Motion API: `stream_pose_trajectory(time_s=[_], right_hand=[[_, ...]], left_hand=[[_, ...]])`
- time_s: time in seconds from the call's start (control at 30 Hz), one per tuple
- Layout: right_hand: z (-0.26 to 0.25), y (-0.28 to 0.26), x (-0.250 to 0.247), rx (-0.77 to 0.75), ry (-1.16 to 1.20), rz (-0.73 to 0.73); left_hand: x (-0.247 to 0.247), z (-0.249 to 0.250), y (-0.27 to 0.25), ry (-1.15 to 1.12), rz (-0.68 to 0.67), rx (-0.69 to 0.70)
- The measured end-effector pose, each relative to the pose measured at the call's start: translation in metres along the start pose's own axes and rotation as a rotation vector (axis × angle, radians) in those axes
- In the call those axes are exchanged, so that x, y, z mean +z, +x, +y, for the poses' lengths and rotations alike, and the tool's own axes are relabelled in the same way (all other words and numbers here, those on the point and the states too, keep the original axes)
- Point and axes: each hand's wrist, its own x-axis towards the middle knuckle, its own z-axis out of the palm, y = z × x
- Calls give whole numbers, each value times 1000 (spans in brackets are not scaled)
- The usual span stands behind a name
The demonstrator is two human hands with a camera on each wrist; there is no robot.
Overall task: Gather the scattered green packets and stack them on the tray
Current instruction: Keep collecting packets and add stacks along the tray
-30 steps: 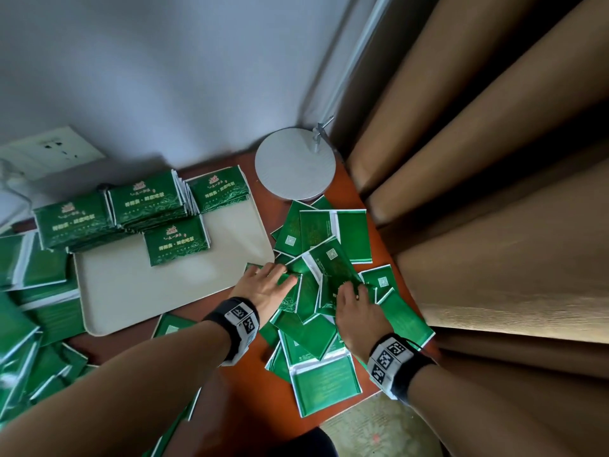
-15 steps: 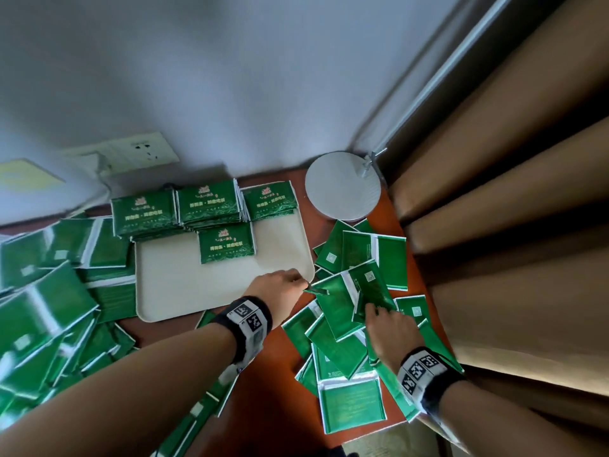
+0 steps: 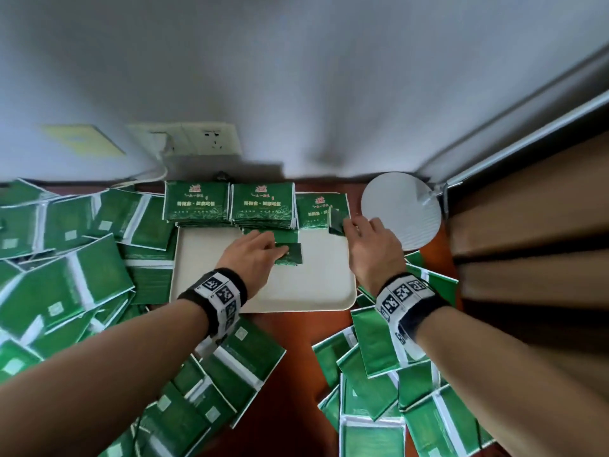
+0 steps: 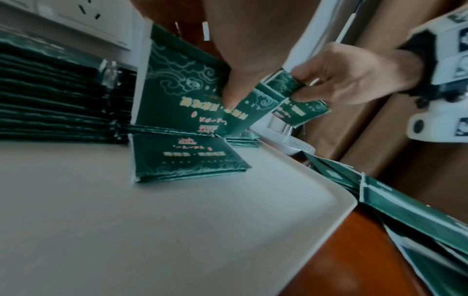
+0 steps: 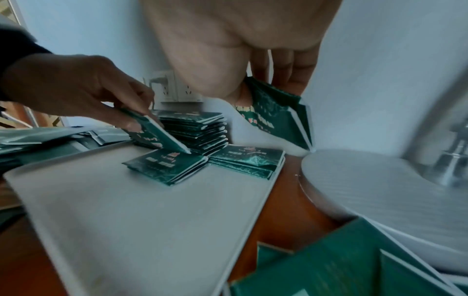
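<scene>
Green packet pinched in left fingers, another in right fingers, above tray.

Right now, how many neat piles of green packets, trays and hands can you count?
Packet piles: 4
Tray: 1
Hands: 2
Total: 7

Glossy green packets, matt tray

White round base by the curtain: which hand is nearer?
Right. The right hand holds a packet over the tray's far right corner, right beside the white round base. The left hand holds another packet over mid-tray, farther away.
</scene>
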Motion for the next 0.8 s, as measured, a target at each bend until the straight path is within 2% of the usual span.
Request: stream_pose_trajectory(time_s=[0.13, 0.27, 0.47, 0.67, 0.8], right_hand=[[-3, 48, 16, -66, -35, -16], [-6, 73, 37, -95, -73, -84], [-11, 82, 55, -166, -14, -168], [-16, 78, 75, -147, 79, -251], [-10, 77, 81, -168, 46, -320]], left_hand=[[12, -15, 8, 17, -55, 14], [26, -22, 14, 11, -108, 21], [36, -27, 11, -30, -163, -13], [41, -33, 9, -12, -214, -36], [39, -29, 15, -38, -239, -62]])
